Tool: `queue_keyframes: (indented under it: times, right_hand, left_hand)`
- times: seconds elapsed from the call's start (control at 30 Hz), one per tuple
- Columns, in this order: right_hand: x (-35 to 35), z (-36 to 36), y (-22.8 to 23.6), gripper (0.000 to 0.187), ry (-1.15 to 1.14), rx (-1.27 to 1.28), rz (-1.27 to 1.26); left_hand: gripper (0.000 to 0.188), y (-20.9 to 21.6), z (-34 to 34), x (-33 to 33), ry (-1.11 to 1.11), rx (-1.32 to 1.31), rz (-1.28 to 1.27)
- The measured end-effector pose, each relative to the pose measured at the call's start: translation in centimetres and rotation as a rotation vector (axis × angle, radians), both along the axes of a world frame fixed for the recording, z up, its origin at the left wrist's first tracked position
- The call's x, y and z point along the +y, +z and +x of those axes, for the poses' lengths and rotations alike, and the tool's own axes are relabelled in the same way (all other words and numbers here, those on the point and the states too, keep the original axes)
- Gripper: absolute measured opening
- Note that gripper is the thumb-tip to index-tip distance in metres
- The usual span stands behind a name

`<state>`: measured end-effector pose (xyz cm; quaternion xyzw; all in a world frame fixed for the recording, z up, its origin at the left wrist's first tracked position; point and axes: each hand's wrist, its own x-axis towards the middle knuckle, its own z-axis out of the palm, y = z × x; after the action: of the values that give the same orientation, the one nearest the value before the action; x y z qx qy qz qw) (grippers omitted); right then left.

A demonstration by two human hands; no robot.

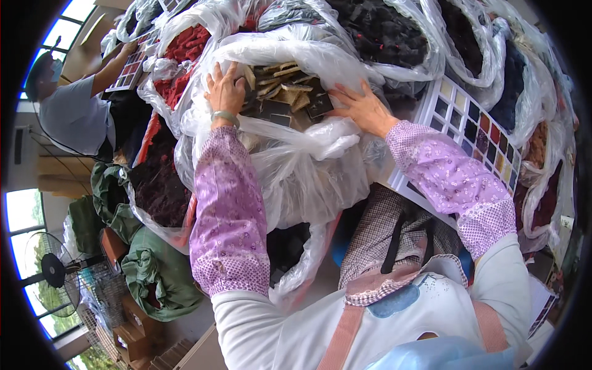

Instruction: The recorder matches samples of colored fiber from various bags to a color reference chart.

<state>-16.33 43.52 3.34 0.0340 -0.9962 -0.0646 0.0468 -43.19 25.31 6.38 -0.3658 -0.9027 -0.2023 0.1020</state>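
In front of me a clear plastic bag (308, 179) is spread wide around a heap of flat tan and dark pieces (283, 86), whose material I cannot make out. My left hand (225, 90) lies with fingers apart against the bag's left rim. On the opposite side my right hand (362, 110) rests on the bag, its fingers spread beside the dark pieces. Neither hand grips anything. Under my right forearm leans a white gridded tray (445, 123) with squares of many colours in its compartments, partly hidden by my sleeve.
Plastic bags of black pieces (388, 34) and red pieces (188, 46) crowd the far side. Brownish-red pieces (161, 185) fill a bag at left. Beyond it a person (74, 108) handles another gridded tray (132, 65). A green sack (160, 271) and a fan (54, 270) stand lower left.
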Motion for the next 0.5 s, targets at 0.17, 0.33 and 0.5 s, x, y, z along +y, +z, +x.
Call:
queue_keyframes:
  times: [0.17,0.33,0.5]
  right_hand:
    - [-3.4,3.6,4.3,0.040,-0.152,0.043,-0.115]
    - [-7.9,6.3,3.6,0.033,-0.103,-0.216,-0.392]
    - [-7.6,5.2,-1.2,0.022,-0.155,-0.010,-0.278]
  left_hand:
    - [0.054,6.4,15.0,-3.9,-0.435,0.158,-0.010]
    - [0.055,1.3,22.8,-8.8,-0.505,0.038,-0.195]
    - [0.047,-4.1,24.8,-8.4,-0.482,0.099,-0.051]
